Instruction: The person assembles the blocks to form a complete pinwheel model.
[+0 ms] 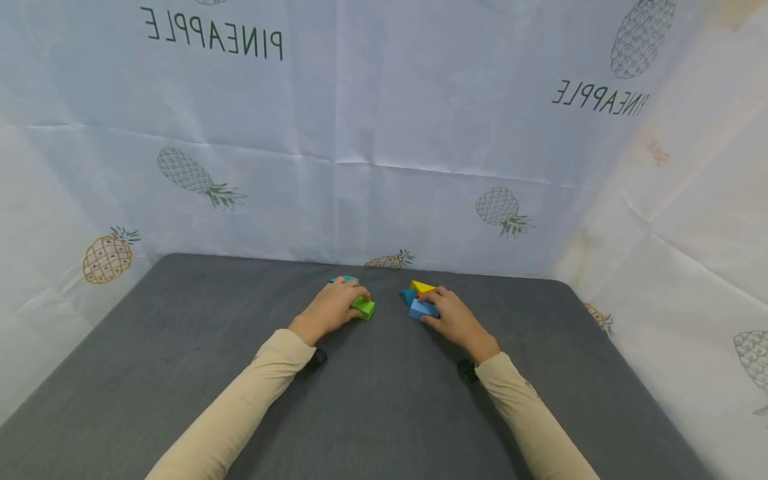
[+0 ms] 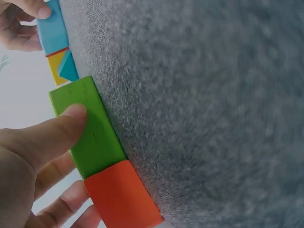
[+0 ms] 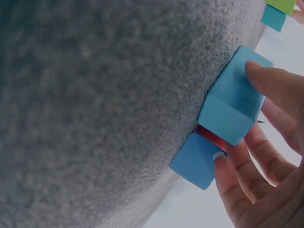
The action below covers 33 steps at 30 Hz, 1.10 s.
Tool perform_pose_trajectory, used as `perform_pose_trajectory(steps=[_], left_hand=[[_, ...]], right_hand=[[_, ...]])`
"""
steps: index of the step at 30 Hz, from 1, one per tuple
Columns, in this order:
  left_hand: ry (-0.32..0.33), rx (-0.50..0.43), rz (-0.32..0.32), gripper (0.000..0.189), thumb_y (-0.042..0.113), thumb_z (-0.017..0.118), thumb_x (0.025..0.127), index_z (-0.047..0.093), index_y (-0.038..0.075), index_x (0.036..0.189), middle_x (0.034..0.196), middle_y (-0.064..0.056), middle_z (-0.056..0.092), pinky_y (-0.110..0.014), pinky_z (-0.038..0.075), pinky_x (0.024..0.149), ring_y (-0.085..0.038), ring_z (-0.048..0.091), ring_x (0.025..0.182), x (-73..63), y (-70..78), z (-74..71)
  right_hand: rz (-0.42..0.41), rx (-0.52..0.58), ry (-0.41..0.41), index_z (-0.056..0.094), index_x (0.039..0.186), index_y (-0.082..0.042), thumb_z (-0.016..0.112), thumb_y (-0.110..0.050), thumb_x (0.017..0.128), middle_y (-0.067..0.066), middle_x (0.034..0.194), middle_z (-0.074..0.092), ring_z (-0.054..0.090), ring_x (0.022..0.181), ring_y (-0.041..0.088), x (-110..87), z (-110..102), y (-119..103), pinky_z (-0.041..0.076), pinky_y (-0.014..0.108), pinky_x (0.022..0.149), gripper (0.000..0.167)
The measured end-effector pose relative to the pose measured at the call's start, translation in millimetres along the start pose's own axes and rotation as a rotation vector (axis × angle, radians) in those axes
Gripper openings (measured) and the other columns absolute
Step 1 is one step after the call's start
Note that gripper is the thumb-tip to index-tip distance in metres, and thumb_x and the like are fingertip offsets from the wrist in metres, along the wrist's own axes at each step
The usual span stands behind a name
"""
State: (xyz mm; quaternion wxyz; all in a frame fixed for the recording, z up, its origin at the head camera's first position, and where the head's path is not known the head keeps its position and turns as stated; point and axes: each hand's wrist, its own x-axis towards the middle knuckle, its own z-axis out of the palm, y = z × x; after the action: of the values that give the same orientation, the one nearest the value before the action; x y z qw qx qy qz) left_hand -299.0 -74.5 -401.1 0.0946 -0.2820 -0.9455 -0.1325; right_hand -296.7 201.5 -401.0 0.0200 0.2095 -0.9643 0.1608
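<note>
My left hand grips a green block low over the grey cloth, its thumb on the front face and its fingers behind. An orange-red block sits against the green block's end, by the other fingers. Part of a teal block shows beyond this hand. With thumb and fingers, my right hand holds a light blue block. A darker blue block lies near its fingertips, and a sliver of a red block shows between the two blues.
Beside the light blue block are a yellow triangular block and a teal triangular block. The table has a dark grey cover. A white pineapple-print curtain hangs behind it and along its sides.
</note>
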Motion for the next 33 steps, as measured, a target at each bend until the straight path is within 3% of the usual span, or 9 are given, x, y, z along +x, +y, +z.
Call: perform_pose_trajectory(steps=[9,23,31,33], left_hand=[[-0.010,-0.035,0.039,0.034,0.024,0.079,0.084,0.072,0.015,0.116,0.111,-0.005,0.066,-0.038,0.049,0.082,-0.024,0.057,0.097,-3.9,-1.0,1.1],[-0.043,-0.089,0.042,0.034,0.023,0.078,0.085,0.071,0.015,0.118,0.112,-0.004,0.066,-0.035,0.051,0.083,-0.021,0.061,0.099,-7.3,4.8,-4.9],[-0.050,-0.135,0.064,0.034,0.023,0.079,0.084,0.071,0.014,0.116,0.107,-0.003,0.064,-0.033,0.050,0.080,-0.018,0.058,0.094,-15.1,12.5,-10.1],[-0.053,-0.141,0.069,0.034,0.023,0.079,0.084,0.071,0.014,0.116,0.107,-0.002,0.064,-0.032,0.050,0.080,-0.017,0.057,0.093,-17.0,14.5,-10.8]], right_hand=[[-0.015,0.019,-0.002,0.064,0.126,-0.006,0.073,-0.020,0.091,0.015,0.123,0.060,0.058,0.116,0.031,-0.7,1,0,0.048,0.050,0.103,0.039],[-0.040,0.014,0.025,0.066,0.124,-0.007,0.076,-0.020,0.089,0.009,0.113,0.062,0.061,0.104,0.023,-13.6,-5,-11,0.053,0.044,0.094,0.039],[-0.059,0.004,0.009,0.066,0.125,-0.008,0.076,-0.020,0.089,0.012,0.128,0.063,0.059,0.118,0.030,-25.6,-8,-23,0.049,0.050,0.101,0.039],[-0.055,0.004,0.001,0.067,0.125,-0.009,0.076,-0.020,0.088,0.011,0.126,0.063,0.060,0.114,0.028,-27.8,-8,-26,0.050,0.049,0.100,0.039]])
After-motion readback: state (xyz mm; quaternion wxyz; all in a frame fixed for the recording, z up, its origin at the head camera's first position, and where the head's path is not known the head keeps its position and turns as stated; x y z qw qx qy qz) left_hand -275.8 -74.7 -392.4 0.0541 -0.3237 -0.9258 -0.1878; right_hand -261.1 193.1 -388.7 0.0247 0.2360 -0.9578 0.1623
